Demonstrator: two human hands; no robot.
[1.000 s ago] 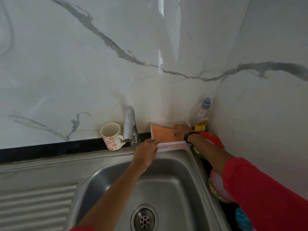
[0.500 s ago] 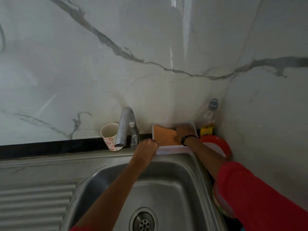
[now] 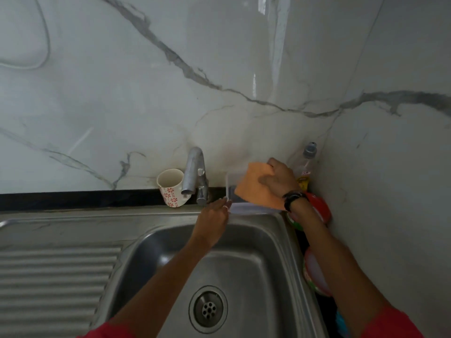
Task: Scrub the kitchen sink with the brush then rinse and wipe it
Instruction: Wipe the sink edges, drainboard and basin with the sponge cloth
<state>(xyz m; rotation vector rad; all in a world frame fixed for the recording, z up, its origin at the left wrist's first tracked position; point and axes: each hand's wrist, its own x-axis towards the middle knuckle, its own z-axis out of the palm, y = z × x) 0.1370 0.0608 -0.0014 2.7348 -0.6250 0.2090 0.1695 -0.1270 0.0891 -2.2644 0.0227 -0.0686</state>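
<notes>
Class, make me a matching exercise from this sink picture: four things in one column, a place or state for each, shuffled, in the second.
1. mug
2. orange cloth
3. drain
4. bottle

a. in the wall corner
b. left of the tap
c. held up by the right hand
d. in the basin floor

Pairs: 1-b, 2-c, 3-d, 4-a

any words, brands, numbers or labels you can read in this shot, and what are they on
None can be read.
Clear bottle in the corner: a small white label with red marks and a yellow label lower down, both too small and blurred to read.
Mug beside the tap: red flower pattern only, no text.
Wristwatch on the right hand: no digits visible.
</notes>
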